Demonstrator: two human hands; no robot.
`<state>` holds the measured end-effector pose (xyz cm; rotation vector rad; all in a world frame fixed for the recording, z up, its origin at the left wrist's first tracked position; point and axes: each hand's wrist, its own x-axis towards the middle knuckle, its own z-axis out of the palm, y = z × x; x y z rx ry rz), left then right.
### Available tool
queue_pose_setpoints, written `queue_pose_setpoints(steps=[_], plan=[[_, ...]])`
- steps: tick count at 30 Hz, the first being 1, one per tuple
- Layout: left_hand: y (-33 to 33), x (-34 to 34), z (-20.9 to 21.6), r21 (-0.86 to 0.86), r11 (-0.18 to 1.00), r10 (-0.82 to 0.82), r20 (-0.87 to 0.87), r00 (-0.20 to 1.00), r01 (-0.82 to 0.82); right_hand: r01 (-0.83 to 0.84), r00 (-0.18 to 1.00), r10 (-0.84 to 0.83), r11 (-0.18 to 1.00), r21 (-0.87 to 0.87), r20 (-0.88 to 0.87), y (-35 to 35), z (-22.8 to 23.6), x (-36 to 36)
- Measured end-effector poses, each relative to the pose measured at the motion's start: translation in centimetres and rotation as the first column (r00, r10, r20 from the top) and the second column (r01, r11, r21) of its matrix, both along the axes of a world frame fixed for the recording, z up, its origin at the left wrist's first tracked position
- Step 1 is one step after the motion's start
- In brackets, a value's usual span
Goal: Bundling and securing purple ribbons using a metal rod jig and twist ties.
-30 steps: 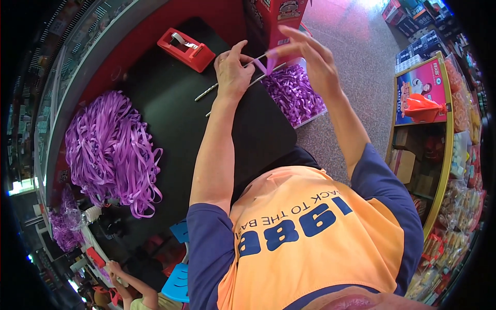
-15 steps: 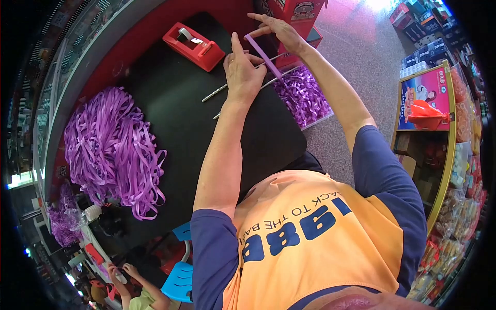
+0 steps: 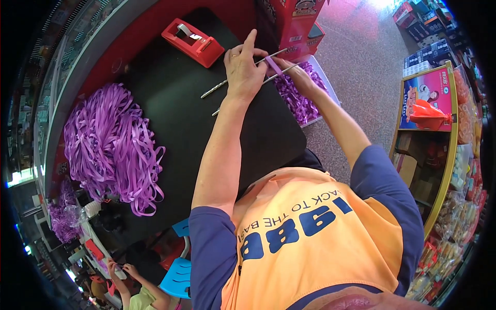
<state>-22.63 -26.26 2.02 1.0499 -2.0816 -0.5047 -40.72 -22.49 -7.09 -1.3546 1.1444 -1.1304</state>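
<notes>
Ribbon (image 3: 273,64) work over two metal rods (image 3: 235,82) at the far edge of your black bench (image 3: 170,103).

Your left hand (image 3: 243,72) is closed on the rods with its forefinger pointing up, and your right hand (image 3: 299,77) pinches the short purple ribbon strip lying across them, just beside your left fingertips. Under your right hand sits a tray (image 3: 325,88) of cut purple ribbon pieces (image 3: 299,101). A red tape dispenser (image 3: 192,36) stands just beyond your left hand, and a big heap of purple ribbon (image 3: 113,150) lies well off to your left.
</notes>
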Motion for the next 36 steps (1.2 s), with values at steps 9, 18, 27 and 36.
queue_pose_setpoints(steps=[9, 18, 27, 36], plan=[[-0.5, 0.3, -0.6, 0.049, 0.999, -0.012, -0.002, 1.000, 0.012, 0.225, 0.956, -0.221, 0.974, 0.001, 0.192, 8.7, 7.3, 2.1], [2.4, 0.2, 1.0, 0.075, 0.987, 0.149, -0.125, 0.981, -0.140, 0.189, 0.973, -0.182, 0.981, -0.039, 0.140, 7.0, 9.8, 1.6], [10.4, -5.0, 1.9, 0.497, 0.187, 0.646, -0.712, 0.275, 0.847, 0.168, 0.983, -0.171, 0.984, 0.057, 0.063, 5.4, 11.7, 1.4], [9.2, -5.1, -0.5, 0.160, 0.334, 0.535, -0.844, -0.047, 0.929, 0.177, 0.981, -0.177, 0.984, 0.011, 0.083, 5.9, 10.9, 1.2]])
